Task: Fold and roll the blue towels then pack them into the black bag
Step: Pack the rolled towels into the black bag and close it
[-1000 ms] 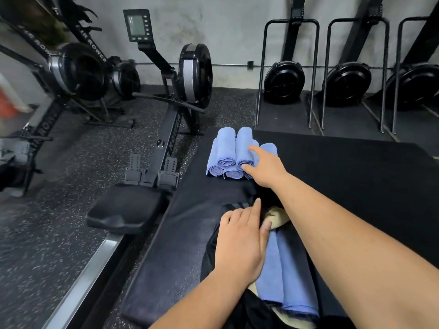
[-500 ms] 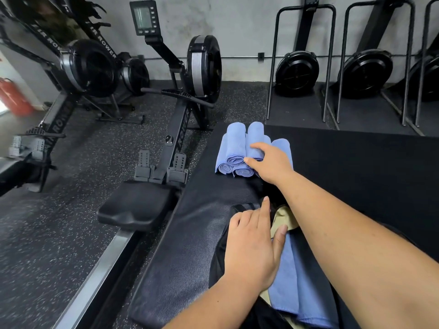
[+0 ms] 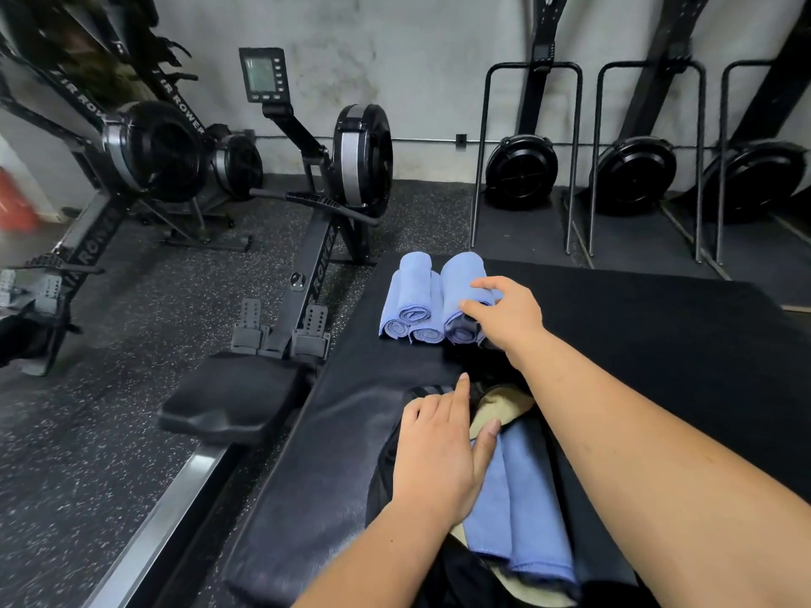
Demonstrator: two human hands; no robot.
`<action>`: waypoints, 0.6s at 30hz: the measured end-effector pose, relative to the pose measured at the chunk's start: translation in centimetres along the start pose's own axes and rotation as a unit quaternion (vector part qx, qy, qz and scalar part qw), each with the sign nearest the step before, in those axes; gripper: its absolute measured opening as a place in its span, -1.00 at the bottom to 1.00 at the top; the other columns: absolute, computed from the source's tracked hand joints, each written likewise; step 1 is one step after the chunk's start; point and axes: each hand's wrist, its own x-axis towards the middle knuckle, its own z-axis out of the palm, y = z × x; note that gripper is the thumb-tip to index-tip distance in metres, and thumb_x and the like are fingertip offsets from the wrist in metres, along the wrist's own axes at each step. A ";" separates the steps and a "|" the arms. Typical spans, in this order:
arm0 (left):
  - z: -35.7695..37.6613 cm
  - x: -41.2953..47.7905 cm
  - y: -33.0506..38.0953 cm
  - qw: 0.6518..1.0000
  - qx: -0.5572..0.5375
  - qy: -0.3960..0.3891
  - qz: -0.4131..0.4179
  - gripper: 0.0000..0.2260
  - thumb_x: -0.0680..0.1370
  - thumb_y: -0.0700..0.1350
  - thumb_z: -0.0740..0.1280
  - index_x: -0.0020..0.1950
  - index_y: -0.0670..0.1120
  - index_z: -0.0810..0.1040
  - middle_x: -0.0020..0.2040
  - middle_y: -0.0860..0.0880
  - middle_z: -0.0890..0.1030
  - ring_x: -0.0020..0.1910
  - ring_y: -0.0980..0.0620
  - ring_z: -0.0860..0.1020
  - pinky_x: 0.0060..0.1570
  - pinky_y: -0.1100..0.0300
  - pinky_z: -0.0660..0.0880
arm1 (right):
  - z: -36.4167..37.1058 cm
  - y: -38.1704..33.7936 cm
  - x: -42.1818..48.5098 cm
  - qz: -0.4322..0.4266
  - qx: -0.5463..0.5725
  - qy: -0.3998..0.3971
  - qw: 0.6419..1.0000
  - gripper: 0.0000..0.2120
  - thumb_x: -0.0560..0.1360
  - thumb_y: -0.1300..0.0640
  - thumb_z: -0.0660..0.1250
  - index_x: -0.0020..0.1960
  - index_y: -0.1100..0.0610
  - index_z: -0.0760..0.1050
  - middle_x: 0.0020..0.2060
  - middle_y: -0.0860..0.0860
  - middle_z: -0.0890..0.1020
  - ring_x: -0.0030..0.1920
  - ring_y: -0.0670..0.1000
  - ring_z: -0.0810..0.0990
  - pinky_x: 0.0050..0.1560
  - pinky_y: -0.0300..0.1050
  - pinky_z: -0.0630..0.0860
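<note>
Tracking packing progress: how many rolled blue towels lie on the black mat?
4: three rolled blue towels stacked at the pile's left, bottom-left, top, bottom-middle; a fourth rolled towel in the right hand's grip. Another may be hidden beneath that hand.

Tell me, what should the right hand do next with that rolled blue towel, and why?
Probably lift the rolled blue cloth towel off the stack and carry it to the black fabric bag: the right hand grips it, and the flat left hand holds the bag's mouth open.
</note>
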 end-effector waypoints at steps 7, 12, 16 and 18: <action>-1.7 0.4 0.8 0.999 0.037 -0.018 0.020 -0.28 0.69 0.33 -0.15 0.68 -0.11 0.19 0.33 -0.06 0.59 0.28 -0.11 0.51 0.34 -0.03 0.34 | -5.6 -0.7 -6.1 -0.024 0.025 -0.020 0.999 -0.67 0.41 0.01 0.59 0.13 -0.20 0.65 -0.01 -0.06 0.67 -0.08 -0.12 0.63 -0.05 -0.16 0.56; -4.8 0.3 2.0 0.999 -0.047 -0.015 -0.017 -0.36 0.73 0.26 0.01 0.69 -0.10 0.15 0.32 -0.09 0.55 0.29 -0.17 0.50 0.34 -0.02 0.34 | -9.3 -1.3 -9.3 -0.044 0.040 -0.010 0.998 -0.69 0.38 0.06 0.59 0.08 -0.20 0.66 -0.15 -0.10 0.69 -0.13 -0.03 0.68 0.06 -0.01 0.66; -7.0 -0.1 2.7 0.991 -0.125 0.030 -0.023 -0.35 0.69 0.32 0.00 0.65 -0.06 0.24 0.41 -0.08 0.51 0.34 -0.15 0.47 0.32 -0.06 0.40 | -11.6 -2.0 -11.7 -0.061 0.055 -0.001 0.997 -0.68 0.36 0.05 0.60 0.05 -0.24 0.66 -0.14 -0.03 0.70 -0.15 -0.02 0.67 0.07 0.02 0.66; -8.2 -0.1 3.5 0.983 -0.174 0.055 -0.028 -0.40 0.68 0.35 -0.03 0.58 0.03 0.33 0.39 -0.02 0.53 0.35 -0.10 0.47 0.34 -0.09 0.42 | -12.7 -2.4 -13.2 -0.071 0.061 -0.001 0.996 -0.68 0.37 0.05 0.60 0.05 -0.24 0.66 -0.11 -0.01 0.71 -0.13 -0.01 0.68 0.07 0.01 0.65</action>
